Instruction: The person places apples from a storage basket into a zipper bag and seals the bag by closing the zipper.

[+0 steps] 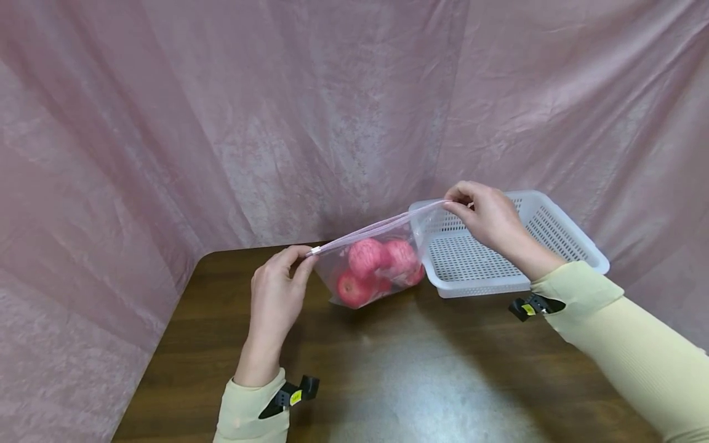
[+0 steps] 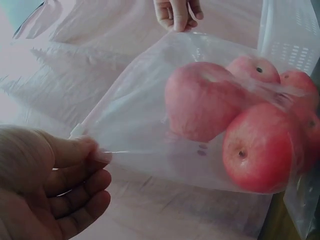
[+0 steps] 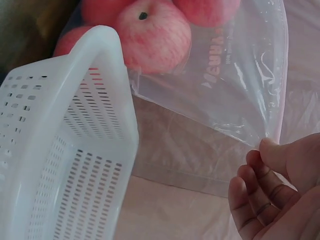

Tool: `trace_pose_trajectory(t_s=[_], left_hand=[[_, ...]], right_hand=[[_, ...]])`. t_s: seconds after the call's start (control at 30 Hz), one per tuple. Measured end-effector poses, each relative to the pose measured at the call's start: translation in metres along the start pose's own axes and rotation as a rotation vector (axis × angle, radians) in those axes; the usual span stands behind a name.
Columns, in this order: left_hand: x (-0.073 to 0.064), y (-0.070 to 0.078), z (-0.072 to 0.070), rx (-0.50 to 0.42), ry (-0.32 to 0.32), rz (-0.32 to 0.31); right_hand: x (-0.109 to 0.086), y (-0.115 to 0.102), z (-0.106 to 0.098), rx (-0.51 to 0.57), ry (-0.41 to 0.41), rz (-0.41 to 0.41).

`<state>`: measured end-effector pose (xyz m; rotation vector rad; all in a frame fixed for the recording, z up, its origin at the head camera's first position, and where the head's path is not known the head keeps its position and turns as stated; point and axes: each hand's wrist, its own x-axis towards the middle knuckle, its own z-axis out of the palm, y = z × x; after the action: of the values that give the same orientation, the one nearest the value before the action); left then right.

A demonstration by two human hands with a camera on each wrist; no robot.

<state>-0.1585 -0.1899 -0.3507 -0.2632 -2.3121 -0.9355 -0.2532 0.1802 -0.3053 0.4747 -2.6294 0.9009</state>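
A see-through zipper bag [image 1: 327,271] with a pink top edge holds several red apples [image 1: 367,257]. My left hand [image 1: 276,292] pinches the bag's top left corner, right at the white slider [image 1: 315,250]. At the opposite top corner, my right hand [image 1: 487,215] pinches the bag between thumb and forefinger. The top edge is stretched between both hands, slanting up to the right. In the left wrist view the apples [image 2: 257,147] bunch in the lower part of the bag. Faint pink print [image 3: 216,57] shows on the plastic in the right wrist view.
A white perforated basket [image 1: 476,286] stands right of the bag, beneath my right hand and forearm. Everything rests on a dark brown wooden table [image 1: 221,320]. Pink cloth [image 1: 332,123] hangs behind the table's back edge.
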Motion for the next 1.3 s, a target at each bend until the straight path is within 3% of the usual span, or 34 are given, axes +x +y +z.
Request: trace_pose_trajectory(t_s=[0.2,0.33,0.5,0.73,0.93,1.1,1.3], left_hand=[[-0.002,0.004,0.002,0.002,0.064,0.015],[-0.001,0.006,0.003,-0.005,0.093,0.024],[-0.001,0.009,0.007,-0.013,0.107,0.043],[0.0,0.012,0.012,-0.023,0.078,0.053],[0.0,0.016,0.016,-0.028,0.058,0.08],[-0.001,0.019,0.017,-0.01,0.034,0.088],[0.001,0.033,0.021,0.025,0.01,0.113]], right_hand=[[-0.002,-0.004,-0.005,-0.026,-0.059,0.017],[-0.005,-0.015,-0.006,-0.059,-0.086,-0.052],[-0.006,-0.036,0.002,-0.081,-0.054,-0.152],[-0.001,-0.053,0.022,-0.059,-0.001,-0.297],[0.001,-0.073,0.037,-0.055,-0.016,-0.431],[0.002,-0.086,0.048,0.016,-0.034,-0.545],[0.002,-0.091,0.05,0.071,-0.044,-0.684]])
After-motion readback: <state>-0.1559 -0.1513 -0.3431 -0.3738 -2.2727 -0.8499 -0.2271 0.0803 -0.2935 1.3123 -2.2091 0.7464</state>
